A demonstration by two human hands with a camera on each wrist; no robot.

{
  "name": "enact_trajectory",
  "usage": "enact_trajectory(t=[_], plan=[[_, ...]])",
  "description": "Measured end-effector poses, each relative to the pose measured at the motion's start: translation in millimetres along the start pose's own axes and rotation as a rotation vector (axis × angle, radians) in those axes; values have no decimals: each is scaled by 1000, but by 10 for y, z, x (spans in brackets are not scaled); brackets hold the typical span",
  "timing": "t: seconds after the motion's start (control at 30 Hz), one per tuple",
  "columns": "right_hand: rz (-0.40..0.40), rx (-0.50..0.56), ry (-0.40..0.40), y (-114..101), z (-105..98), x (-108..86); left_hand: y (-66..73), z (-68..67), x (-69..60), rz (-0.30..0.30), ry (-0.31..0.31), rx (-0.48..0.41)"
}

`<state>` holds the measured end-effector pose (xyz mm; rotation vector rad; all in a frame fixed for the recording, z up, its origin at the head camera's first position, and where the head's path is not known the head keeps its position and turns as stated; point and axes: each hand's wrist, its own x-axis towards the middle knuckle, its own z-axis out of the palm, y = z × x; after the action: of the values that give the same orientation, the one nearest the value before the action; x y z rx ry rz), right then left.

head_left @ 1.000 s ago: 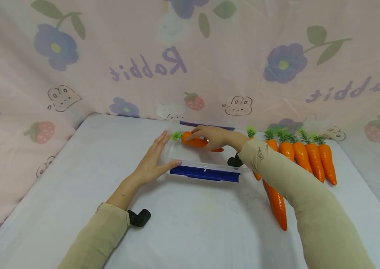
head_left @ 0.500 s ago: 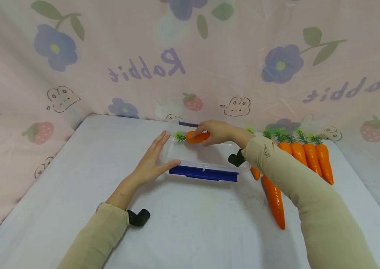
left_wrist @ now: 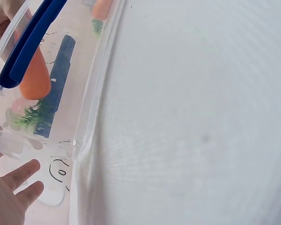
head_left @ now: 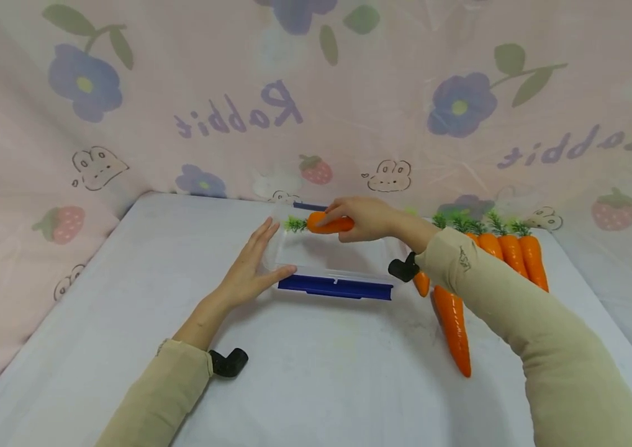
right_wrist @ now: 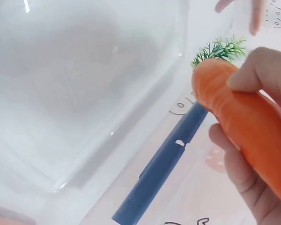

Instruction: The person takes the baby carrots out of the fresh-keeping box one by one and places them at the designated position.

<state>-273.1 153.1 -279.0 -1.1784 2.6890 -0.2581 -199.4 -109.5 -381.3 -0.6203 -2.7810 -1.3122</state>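
A clear plastic box [head_left: 316, 256] with blue locking flaps stands toward the back of the white table. My right hand [head_left: 370, 218] grips an orange carrot [head_left: 323, 223] with a green leafy top above the box. In the right wrist view, thumb and fingers close round the carrot's [right_wrist: 246, 110] body, its top pointing away from the palm. My left hand [head_left: 248, 267] lies along the box's left end, fingers straight and thumb at the front corner. The left wrist view shows its spread fingertips [left_wrist: 29, 192] by the clear wall.
Several carrots [head_left: 532, 257] lie side by side at the table's right. Another carrot [head_left: 452, 329] points toward the front, partly under the right sleeve [head_left: 495, 301]. The box's front blue flap [head_left: 335, 287] hangs outward. A patterned curtain [head_left: 316, 112] rises behind the table.
The right hand has raised the carrot from inside the box, and the carrot's narrow end has gone out of sight behind the hand. The left hand stays at the box's left end.
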Motion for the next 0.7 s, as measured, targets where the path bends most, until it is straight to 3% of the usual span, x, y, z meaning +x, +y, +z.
enact_trajectory(t=[0.27,0.7], plan=[[11,38,136,-54,2,-178,-2,0,-6,6,5,-8],[-23,132,329,-134,129,-291,-16,13,-7,18,8,-15]])
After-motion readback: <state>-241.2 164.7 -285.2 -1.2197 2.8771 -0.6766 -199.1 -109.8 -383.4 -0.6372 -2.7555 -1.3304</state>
